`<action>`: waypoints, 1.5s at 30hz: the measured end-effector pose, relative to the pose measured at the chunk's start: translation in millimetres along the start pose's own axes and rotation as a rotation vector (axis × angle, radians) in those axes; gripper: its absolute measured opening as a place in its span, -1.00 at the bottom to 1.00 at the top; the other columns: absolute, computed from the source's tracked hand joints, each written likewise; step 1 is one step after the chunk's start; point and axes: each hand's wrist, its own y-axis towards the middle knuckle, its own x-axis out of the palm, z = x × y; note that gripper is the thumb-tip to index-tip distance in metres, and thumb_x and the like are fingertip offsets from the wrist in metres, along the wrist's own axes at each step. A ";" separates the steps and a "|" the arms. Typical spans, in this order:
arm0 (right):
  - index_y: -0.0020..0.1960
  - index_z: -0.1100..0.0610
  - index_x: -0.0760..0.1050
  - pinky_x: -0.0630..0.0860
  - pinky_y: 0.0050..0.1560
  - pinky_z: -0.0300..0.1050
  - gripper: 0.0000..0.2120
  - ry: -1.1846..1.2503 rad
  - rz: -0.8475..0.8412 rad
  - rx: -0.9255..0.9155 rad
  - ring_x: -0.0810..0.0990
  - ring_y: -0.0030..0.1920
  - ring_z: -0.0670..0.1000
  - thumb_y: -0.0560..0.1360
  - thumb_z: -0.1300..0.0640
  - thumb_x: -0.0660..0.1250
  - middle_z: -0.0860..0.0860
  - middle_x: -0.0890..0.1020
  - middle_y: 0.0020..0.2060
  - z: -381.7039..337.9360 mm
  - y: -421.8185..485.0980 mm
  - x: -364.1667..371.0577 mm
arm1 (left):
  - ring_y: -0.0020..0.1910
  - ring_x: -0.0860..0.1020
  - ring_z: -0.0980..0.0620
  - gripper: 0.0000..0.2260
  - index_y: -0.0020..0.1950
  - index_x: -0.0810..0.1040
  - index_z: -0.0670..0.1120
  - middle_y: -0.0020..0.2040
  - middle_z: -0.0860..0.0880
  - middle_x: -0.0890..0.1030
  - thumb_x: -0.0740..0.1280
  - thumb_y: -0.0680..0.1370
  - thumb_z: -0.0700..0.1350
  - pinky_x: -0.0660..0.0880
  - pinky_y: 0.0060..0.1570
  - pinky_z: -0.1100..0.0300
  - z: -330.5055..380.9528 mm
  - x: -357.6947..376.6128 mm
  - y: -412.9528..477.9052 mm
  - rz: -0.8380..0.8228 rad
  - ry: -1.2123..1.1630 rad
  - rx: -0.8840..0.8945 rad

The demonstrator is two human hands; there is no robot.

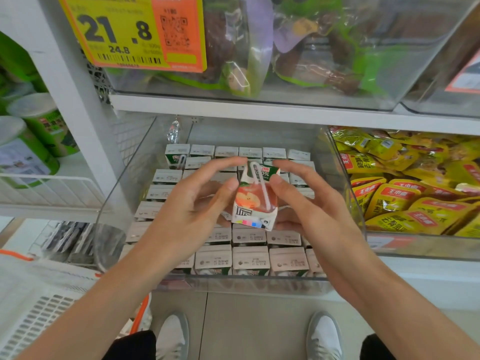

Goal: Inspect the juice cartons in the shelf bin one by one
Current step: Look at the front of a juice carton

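Item under inspection: one juice carton, tilted, its printed fruit face toward the camera, with a white straw fixed across that face.
Position: the carton was held up over the middle of the clear shelf bin, lifted off the rows beneath.
Left hand: the left hand gripped the carton's left side, thumb pressed on the front edge, fingers loosely spread and curved round behind.
Right hand: the right hand gripped the right side, thumb at the upper right corner, lower fingers under the base.
Bin contents: stocked cartons stood upright in tight rows, their tops showing printed codes.
Adjacent: yellow snack packets lay in the bin to the right; a yellow and orange price tag hung on the bin above.
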 end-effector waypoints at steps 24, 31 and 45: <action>0.35 -0.12 0.54 0.65 0.07 -0.25 -0.56 -0.083 -0.103 -0.229 0.77 0.07 -0.03 0.59 0.28 0.47 -0.02 0.78 0.04 7.6 6.0 -0.3 | 0.13 0.63 0.39 -0.64 0.21 0.62 0.23 0.10 0.37 0.69 0.56 0.48 -0.07 0.49 0.11 0.54 -2.7 -5.6 3.9 -0.004 0.100 -0.070; 0.23 0.09 0.54 0.64 0.21 -0.07 -0.62 -0.288 -0.173 -0.511 0.71 0.20 0.08 0.50 0.33 0.55 -0.03 0.73 0.12 10.0 6.2 4.8 | 0.10 0.65 0.35 -0.60 0.12 0.65 0.14 0.07 0.34 0.70 0.60 0.43 -0.27 0.51 0.04 0.51 -5.9 -17.4 6.9 0.020 0.196 0.036; 0.22 0.01 0.65 0.65 0.18 -0.08 -0.63 -0.453 -0.020 -0.595 0.69 0.16 -0.09 0.45 0.15 0.63 -0.11 0.72 0.11 4.6 63.5 65.4 | -0.04 0.64 0.18 -0.71 0.26 0.58 0.15 0.12 0.14 0.63 0.50 0.57 0.01 0.58 0.05 0.15 -13.1 -45.4 -18.3 0.168 0.817 -0.142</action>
